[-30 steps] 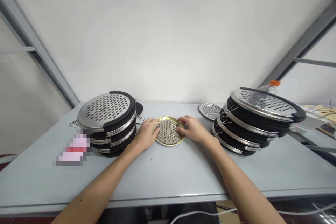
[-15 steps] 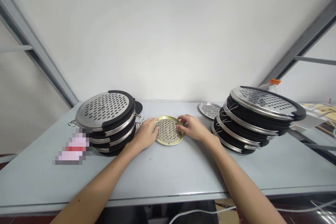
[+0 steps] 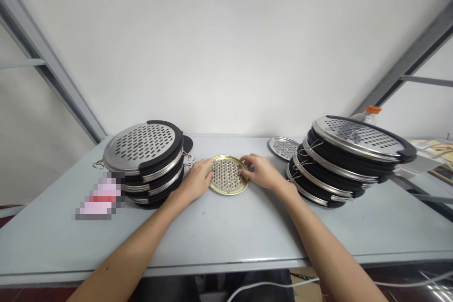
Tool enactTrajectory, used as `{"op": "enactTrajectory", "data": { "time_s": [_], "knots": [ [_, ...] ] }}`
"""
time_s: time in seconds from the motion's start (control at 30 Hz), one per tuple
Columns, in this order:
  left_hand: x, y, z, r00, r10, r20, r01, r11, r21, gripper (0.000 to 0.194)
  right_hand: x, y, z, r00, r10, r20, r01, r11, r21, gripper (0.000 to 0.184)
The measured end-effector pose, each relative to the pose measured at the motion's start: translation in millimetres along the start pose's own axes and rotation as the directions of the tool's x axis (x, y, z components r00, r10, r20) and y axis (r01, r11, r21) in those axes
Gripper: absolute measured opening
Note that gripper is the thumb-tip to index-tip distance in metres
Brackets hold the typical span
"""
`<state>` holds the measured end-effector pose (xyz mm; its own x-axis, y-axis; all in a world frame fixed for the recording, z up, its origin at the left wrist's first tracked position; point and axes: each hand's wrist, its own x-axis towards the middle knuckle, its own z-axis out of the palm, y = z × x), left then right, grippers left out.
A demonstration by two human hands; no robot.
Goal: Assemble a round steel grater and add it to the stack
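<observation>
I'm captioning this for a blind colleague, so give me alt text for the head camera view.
Two bare hands, left hand and right hand, rest on opposite edges of a small gold-rimmed perforated disc lying flat on a grey table. A stack of black-edged perforated metal pans stands on each side, the left stack and the right stack, with a small silver perforated disc behind.

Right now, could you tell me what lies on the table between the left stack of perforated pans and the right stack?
In the head view, a gold-rimmed perforated disc lies between the left stack and right stack, with the left hand and right hand touching its edges.
</observation>
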<state>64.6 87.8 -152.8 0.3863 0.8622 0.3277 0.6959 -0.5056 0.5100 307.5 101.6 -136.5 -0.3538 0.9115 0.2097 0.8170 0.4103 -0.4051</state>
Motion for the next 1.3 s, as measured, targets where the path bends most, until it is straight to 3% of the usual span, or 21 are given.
{"op": "enactTrajectory", "data": {
  "time_s": [0.3, 0.53, 0.8, 0.93, 1.07, 1.3],
  "knots": [
    [-2, 3, -0.5, 1.000, 0.019, 0.001, -0.019, 0.999, 0.033, 0.035, 1, 0, 2, 1.000, 0.020, -0.018, -0.020, 1.000, 0.000, 0.026],
    [-5, 10, -3.3, 1.000, -0.002, 0.010, 0.001, 0.995, 0.100, 0.038, 4, 5, 7, 0.999, 0.038, -0.020, -0.034, 0.984, 0.173, 0.029],
    [-4, 14, -4.7, 1.000, -0.019, -0.006, 0.019, 1.000, 0.016, 0.032, 3, 3, 7, 0.999, -0.029, 0.024, 0.027, 0.996, 0.079, 0.031],
    [-3, 20, -10.1, 0.999, -0.036, -0.017, 0.035, 0.998, -0.057, 0.034, 1, 5, 0, 1.000, 0.010, 0.013, -0.011, 0.997, 0.070, 0.039],
    [-4, 22, -13.3, 0.996, -0.091, -0.004, 0.091, 0.995, -0.036, 0.038, 0, 6, -8, 0.995, 0.099, 0.022, -0.099, 0.994, 0.036, 0.028],
    [-6, 24, -14.5, 0.998, -0.070, 0.002, 0.070, 0.995, -0.064, 0.040, -3, -1, -9, 0.988, 0.143, 0.050, -0.147, 0.986, 0.084, 0.033]
  ]
}}
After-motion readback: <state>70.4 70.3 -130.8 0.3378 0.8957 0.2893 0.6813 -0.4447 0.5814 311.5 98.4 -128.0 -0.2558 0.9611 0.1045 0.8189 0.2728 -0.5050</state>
